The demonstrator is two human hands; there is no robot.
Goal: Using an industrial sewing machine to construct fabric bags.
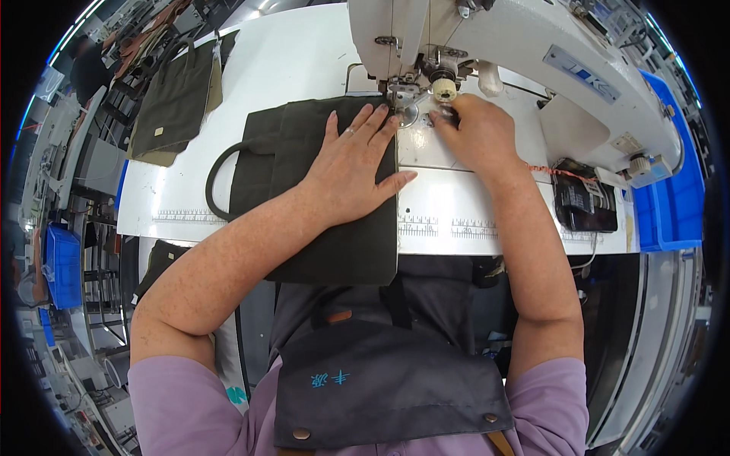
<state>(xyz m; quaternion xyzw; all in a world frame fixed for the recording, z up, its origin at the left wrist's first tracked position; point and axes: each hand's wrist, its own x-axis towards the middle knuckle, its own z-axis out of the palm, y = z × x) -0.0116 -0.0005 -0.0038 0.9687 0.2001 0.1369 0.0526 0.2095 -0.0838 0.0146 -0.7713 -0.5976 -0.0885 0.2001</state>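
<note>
A dark olive fabric bag piece (319, 251) with a looped handle lies on the white sewing table, its far right corner at the needle area of the sewing machine (487, 30). My left hand (353, 156) rests flat on it, fingers spread toward the presser foot, thumb near the right edge. Just right of the needle, my right hand (480, 131) is closed, fingers curled at a small dark, partly shiny thing (450, 115) over the machine bed. Most of that thing is hidden by the fingers.
More olive bag pieces (171, 106) lie at the table's far left. A black phone (584, 199) with a cable sits right of my right forearm. A printed ruler strip (186, 216) runs along the front edge. Blue bins (660, 205) stand beyond the right edge.
</note>
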